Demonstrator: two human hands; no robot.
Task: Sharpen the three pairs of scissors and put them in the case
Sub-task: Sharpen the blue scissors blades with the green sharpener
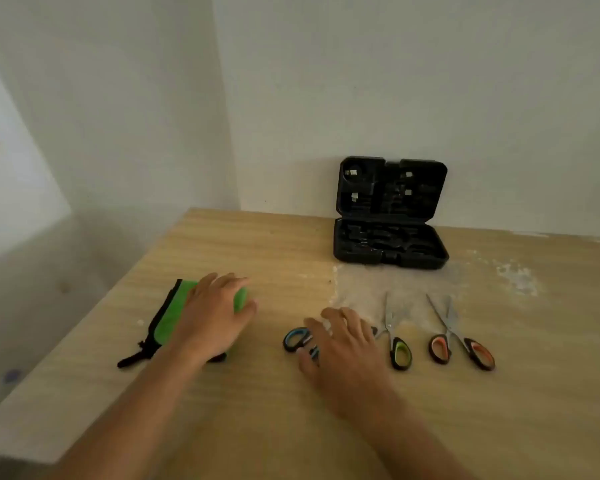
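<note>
Barely started, I'd say: all three scissors lie on the table (257, 427), none in the open black case (390, 249) at 12 o'clock against the wall; orange pair (463, 341) at 3 o'clock and green pair (395, 336) beside it lie untouched, whether any is sharpened I cannot tell. My right hand (342, 344) sits over the blue pair (297, 338), fingers spread and lightly bent on the handles, not yet clenched. My left hand (215, 315) at 9 o'clock lies flat, palm down, on the green pouch (168, 320), pressing and not grasping.
</note>
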